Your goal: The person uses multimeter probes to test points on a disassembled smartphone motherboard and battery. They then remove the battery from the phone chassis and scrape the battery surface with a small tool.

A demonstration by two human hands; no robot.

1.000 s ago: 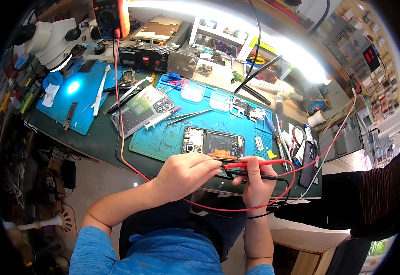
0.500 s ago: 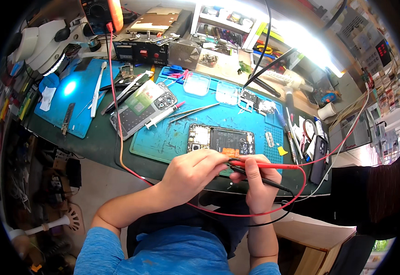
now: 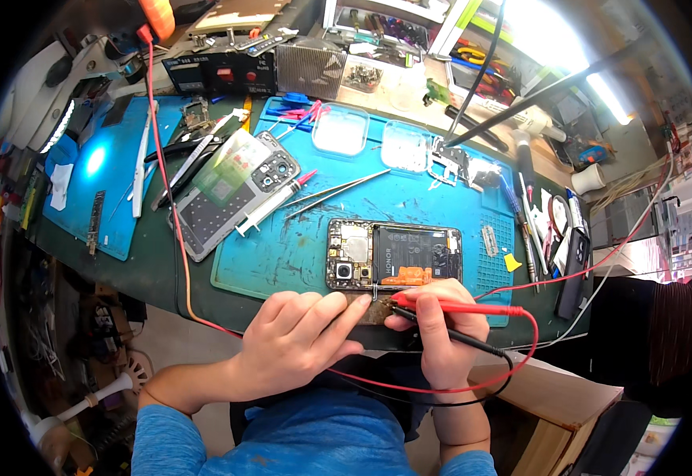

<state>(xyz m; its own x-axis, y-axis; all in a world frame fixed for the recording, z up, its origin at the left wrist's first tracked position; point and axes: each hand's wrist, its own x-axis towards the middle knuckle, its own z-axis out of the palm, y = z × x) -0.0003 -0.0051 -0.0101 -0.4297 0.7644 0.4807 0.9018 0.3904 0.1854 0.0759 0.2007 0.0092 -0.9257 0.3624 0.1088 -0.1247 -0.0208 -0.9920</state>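
Note:
Held together in my right hand (image 3: 449,333) are a red test probe (image 3: 473,307) and a black test probe (image 3: 465,341), their tips pointing left. My left hand (image 3: 306,337) is left of those tips, its index finger stretched out and the thumb apart from it. That fingertip rests at a brownish strip (image 3: 379,312) near the mat's front edge; what lies under it is hidden. Just beyond both hands lies an opened phone (image 3: 397,252) with its black battery, circuit board, camera and orange flex cable exposed. Red and black leads loop below my right hand.
A blue work mat (image 3: 282,266) carries tweezers (image 3: 338,193), a syringe (image 3: 267,206), a phone back cover (image 3: 219,206) and clear plastic trays (image 3: 340,129). Pens and tools (image 3: 530,222) lie at the right. The red lead (image 3: 165,174) crosses the left side; a dark lamp arm (image 3: 536,99) reaches over the back right.
My left hand has drawn back leftward from the probe tips and its fingers have loosened. Both probes stay in my right hand. The view has shifted, and more of the opened phone shows.

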